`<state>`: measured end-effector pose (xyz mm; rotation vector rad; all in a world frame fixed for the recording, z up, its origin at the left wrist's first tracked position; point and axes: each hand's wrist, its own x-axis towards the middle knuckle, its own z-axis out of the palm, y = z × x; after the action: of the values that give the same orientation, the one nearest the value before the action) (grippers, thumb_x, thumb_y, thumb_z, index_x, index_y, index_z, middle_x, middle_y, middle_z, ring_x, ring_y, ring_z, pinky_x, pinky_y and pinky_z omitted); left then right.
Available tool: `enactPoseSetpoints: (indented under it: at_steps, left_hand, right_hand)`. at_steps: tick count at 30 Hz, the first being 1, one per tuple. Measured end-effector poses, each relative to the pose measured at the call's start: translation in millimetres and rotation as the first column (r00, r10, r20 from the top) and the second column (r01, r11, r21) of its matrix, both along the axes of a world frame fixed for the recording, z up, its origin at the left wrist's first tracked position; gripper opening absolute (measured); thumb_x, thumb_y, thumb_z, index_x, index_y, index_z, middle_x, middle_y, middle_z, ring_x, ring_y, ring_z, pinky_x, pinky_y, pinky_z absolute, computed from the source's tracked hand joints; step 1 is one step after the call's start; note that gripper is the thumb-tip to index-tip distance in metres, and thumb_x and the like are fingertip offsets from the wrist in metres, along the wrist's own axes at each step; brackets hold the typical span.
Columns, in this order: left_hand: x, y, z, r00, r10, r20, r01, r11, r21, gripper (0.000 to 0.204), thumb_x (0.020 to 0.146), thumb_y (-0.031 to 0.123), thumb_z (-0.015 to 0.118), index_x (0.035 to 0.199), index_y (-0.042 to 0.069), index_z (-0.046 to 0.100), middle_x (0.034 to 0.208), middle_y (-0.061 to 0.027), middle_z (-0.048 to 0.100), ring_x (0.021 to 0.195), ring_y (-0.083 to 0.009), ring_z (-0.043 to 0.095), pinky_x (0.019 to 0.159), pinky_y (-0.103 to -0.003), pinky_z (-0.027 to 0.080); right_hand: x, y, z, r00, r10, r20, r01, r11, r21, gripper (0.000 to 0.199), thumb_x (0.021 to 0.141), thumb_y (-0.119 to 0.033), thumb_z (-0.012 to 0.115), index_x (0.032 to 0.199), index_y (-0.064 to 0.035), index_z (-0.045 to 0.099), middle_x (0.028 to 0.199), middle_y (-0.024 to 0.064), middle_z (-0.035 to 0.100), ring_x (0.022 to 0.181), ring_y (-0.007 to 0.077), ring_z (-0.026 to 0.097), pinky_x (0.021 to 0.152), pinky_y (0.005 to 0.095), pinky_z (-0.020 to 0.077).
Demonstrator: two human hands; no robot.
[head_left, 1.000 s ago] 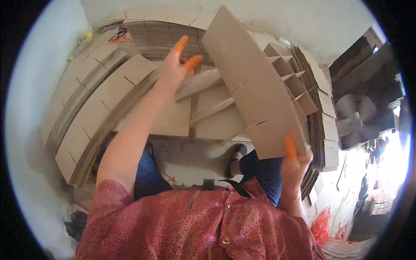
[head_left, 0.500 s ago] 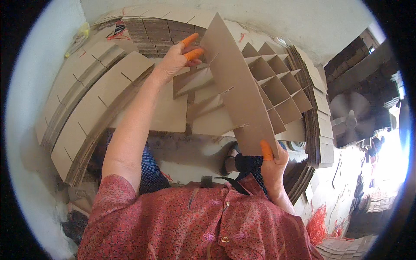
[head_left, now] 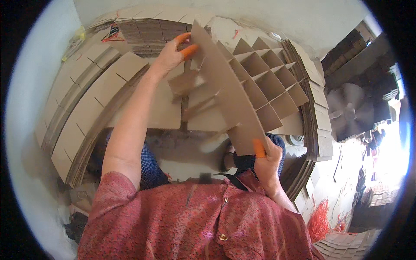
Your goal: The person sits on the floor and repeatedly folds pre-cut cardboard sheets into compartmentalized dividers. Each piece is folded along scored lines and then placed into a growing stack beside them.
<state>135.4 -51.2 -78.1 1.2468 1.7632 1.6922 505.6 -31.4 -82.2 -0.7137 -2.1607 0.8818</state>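
A long brown cardboard strip [head_left: 227,97] slants across the middle, between my two hands. My left hand [head_left: 170,57], with orange covers on its fingers, is closed on the strip's far end. My right hand [head_left: 268,162] grips its near end, with the orange-covered thumb pressed on the face. Shorter cardboard cross pieces [head_left: 184,83] jut out from the strip's left side, blurred by motion. Right of the strip, crossed cardboard pieces form a partition grid [head_left: 272,77] with square cells; the strip hides part of it, so I cannot tell how they join.
Stacks of slotted cardboard strips [head_left: 102,104] line the left side, with another stack [head_left: 143,37] at the back. More cardboard [head_left: 318,108] is piled at the right. A fan [head_left: 349,110] stands beyond it, and red plastic string [head_left: 318,219] lies at lower right.
Both hands have shifted slightly left with the strip, whose far end is now lower. It has turned more edge-on, showing more of the grid.
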Motion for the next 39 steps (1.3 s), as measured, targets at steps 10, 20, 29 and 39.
enactPoseSetpoints:
  at_steps: [10,20,29,39]
  left_hand:
    - [4.7,-27.4,-32.2,0.922,0.242,-0.302,-0.288,0.950,-0.119,0.060,0.090,0.031,0.062,0.135,-0.005,0.044,0.121,-0.0208,0.060,0.098,-0.0251,0.063,0.087,-0.033,0.048]
    - [63.4,-71.4,-47.5,0.690,0.341,-0.638,-0.455,0.890,-0.018,0.026,0.080,0.017,0.070,0.100,0.000,0.066,0.089,-0.0151,0.066,0.081,-0.0336,0.062,0.074,-0.041,0.049]
    - [117.9,-89.9,-39.4,0.636,0.425,-0.644,-0.151,0.887,0.437,0.025,0.076,0.019,0.075,0.094,0.004,0.066,0.089,-0.0111,0.064,0.076,-0.0305,0.060,0.064,-0.038,0.049]
    - [185.7,-90.1,-63.4,0.832,0.118,-0.543,-0.086,0.993,0.084,0.013,0.079,0.009,0.070,0.086,-0.001,0.065,0.073,-0.0126,0.059,0.056,-0.0254,0.056,0.051,-0.033,0.044]
  right_hand:
    - [-1.4,3.6,-13.7,0.996,-0.038,-0.076,0.044,0.995,0.088,0.013,0.088,-0.005,0.063,0.099,0.0003,0.065,0.071,0.0141,0.063,0.061,0.0138,0.056,0.059,0.0268,0.0459]
    - [1.7,-0.4,-28.7,0.999,-0.031,-0.031,0.036,0.986,0.164,0.016,0.086,0.000,0.062,0.102,-0.0003,0.065,0.074,0.0208,0.063,0.063,0.0205,0.063,0.059,0.0303,0.0476]
    - [1.6,23.1,-20.3,0.994,-0.065,0.084,0.056,0.993,0.105,0.014,0.088,-0.009,0.061,0.099,-0.0014,0.066,0.081,0.0229,0.065,0.070,0.0319,0.066,0.063,0.0342,0.0489]
    - [-2.0,49.8,-14.9,0.998,-0.037,0.050,0.030,0.991,0.133,0.013,0.086,-0.009,0.062,0.096,-0.0008,0.066,0.073,0.0201,0.063,0.062,0.0244,0.060,0.061,0.0332,0.0470]
